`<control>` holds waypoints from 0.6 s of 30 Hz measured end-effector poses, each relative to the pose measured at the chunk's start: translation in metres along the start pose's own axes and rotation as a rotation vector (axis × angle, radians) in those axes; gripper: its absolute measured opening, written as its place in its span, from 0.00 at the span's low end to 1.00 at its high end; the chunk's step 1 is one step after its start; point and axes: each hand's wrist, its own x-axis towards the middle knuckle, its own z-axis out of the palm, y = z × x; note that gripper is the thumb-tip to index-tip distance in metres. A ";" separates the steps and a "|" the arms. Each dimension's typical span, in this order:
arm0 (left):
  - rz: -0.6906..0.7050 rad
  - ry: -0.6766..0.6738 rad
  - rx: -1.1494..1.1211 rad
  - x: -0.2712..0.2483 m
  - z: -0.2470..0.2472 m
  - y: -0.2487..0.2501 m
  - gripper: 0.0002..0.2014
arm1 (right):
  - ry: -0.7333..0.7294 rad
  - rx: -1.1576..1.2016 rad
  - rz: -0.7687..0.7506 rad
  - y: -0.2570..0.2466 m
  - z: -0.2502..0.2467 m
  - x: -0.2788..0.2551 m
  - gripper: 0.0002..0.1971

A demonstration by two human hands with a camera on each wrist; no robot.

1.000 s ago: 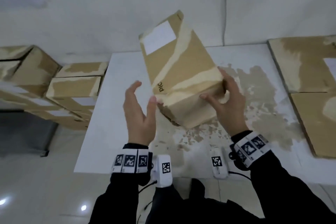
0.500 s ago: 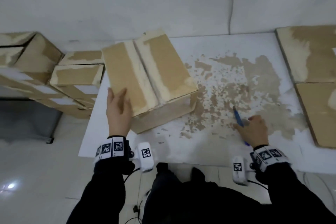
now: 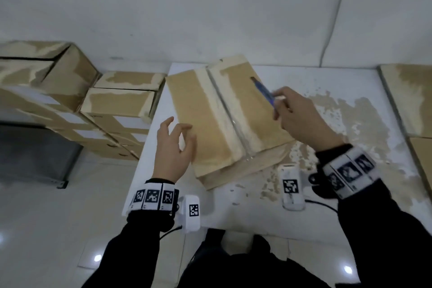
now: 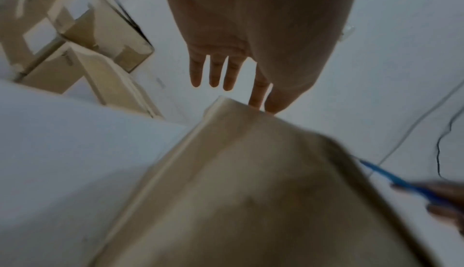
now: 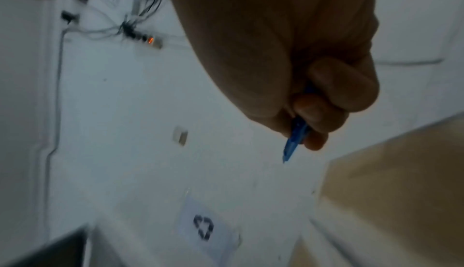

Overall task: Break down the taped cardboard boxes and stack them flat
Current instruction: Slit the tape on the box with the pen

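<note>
Since half a second ago our right hand (image 3: 304, 121) has left the worktop (image 3: 275, 196) and come up over the taped box (image 3: 210, 121), carrying the blue cutter (image 3: 264, 91) with it; the box has stayed flat on the worktop, and our left hand (image 3: 173, 149) has lifted its palm off the near left flap.

Our right hand is curled closed round the cutter, thumb and fingers (image 5: 323, 116) pinching its blue plastic body so that the dark tip points away from us above the right flap. Whether the tip touches the cardboard we cannot tell. Our left hand is open and loosely spread; in the head view its fingertips lie at the box's left edge, and the left wrist view shows the fingers (image 4: 216, 73) straight and parted, holding nothing.

The box is a rectangular carton of brown cardboard, lying on the left part of the worktop with its two top flaps meeting at a centre seam. A pale, glossy strip of tape (image 3: 224, 110) runs the length of that seam. The worktop is white, with a scuffed brown patch (image 3: 350, 124) to the right of the box. Flattened cardboard sheets (image 3: 411, 98) lie at the worktop's right end. To the left, off the worktop, more taped boxes (image 3: 70, 100) are stacked.
</note>
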 end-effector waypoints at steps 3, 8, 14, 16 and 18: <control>0.152 -0.034 0.129 0.028 -0.008 -0.015 0.20 | -0.135 -0.241 -0.062 -0.043 0.038 0.050 0.19; 0.323 -0.181 0.251 0.068 0.003 -0.019 0.29 | -0.140 -0.535 -0.025 -0.065 0.085 0.104 0.16; 0.369 -0.248 0.304 0.075 0.012 -0.032 0.40 | -0.097 -0.727 -0.015 -0.070 0.104 0.129 0.14; 0.374 -0.256 0.312 0.075 0.012 -0.032 0.40 | -0.086 -0.764 -0.017 -0.073 0.108 0.134 0.13; 0.372 -0.252 0.300 0.076 0.013 -0.032 0.41 | -0.065 -0.808 -0.018 -0.078 0.111 0.135 0.13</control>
